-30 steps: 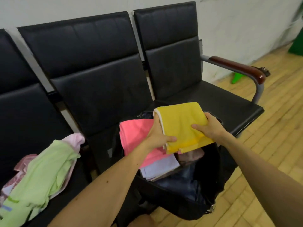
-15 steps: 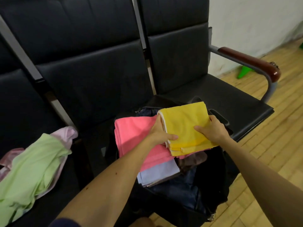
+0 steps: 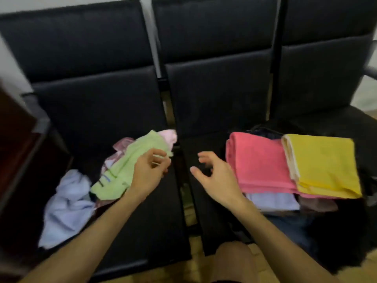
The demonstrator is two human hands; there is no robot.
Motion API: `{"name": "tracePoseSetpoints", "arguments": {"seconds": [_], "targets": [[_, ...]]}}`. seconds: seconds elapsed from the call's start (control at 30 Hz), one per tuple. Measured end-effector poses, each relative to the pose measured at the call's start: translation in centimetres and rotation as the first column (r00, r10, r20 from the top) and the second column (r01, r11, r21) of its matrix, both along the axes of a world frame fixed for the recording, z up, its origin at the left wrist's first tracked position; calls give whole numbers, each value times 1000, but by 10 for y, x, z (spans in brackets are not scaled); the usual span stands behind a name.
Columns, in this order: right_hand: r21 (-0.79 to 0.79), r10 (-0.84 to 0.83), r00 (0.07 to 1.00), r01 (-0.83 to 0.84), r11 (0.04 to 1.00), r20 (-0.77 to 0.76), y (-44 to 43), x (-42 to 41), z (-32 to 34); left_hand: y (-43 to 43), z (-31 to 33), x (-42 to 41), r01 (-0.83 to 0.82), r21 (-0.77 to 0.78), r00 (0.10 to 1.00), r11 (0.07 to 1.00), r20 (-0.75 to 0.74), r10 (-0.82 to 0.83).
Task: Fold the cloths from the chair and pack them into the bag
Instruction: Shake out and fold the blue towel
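Note:
A loose pile lies on the left black seat [image 3: 142,225]: a green cloth [image 3: 124,170] on top, a pale pink one [image 3: 168,135] behind it and a light blue one [image 3: 65,207] in front left. My left hand [image 3: 149,174] hovers at the green cloth's right edge, fingers loosely curled and gripping nothing. My right hand [image 3: 218,178] hangs over the middle seat, fingers spread and empty. To the right, a folded yellow cloth [image 3: 324,166] rests on a folded pink cloth [image 3: 259,164], stacked over other folded cloths in the open dark bag [image 3: 330,237].
Three joined black chairs fill the view, backrests behind. A dark red armrest [image 3: 16,144] bounds the left end. A gap [image 3: 187,207] separates the left and middle seats. My knee [image 3: 234,262] and wooden floor show at the bottom edge.
Both hands let go of the yellow cloth, which now lies on the pink one. The view swung left; my left hand moved to the green cloth and my right hand followed.

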State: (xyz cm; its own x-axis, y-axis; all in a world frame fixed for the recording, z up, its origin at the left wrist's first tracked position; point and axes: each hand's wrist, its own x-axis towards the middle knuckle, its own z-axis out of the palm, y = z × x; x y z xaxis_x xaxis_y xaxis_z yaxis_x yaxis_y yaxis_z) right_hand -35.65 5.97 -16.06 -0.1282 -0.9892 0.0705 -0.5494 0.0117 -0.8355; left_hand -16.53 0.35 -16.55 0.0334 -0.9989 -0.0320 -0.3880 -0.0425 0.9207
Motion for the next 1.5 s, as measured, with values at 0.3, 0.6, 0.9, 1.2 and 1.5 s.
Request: {"name": "tracePoseSetpoints", "arguments": {"seconds": [0.3,0.6,0.9,1.2,1.5], "targets": [[359,278,952,-306,881,130,4,236,-74,73,-106,227,-255,126,892,959,413,183],[533,529,846,-415,737,-73,-38,359,-132,62,-156,307,-247,175,733,953,677,66],[494,592,792,-458,739,-151,-59,389,-147,50,-160,325,-232,20,718,973,678,158],[163,414,906,-423,891,85,-45,367,-57,31,-9,320,-180,-263,898,948,349,267],[-234,364,908,-315,920,209,7,305,78,46,155,277,-154,-512,951,845,154,267]]}}
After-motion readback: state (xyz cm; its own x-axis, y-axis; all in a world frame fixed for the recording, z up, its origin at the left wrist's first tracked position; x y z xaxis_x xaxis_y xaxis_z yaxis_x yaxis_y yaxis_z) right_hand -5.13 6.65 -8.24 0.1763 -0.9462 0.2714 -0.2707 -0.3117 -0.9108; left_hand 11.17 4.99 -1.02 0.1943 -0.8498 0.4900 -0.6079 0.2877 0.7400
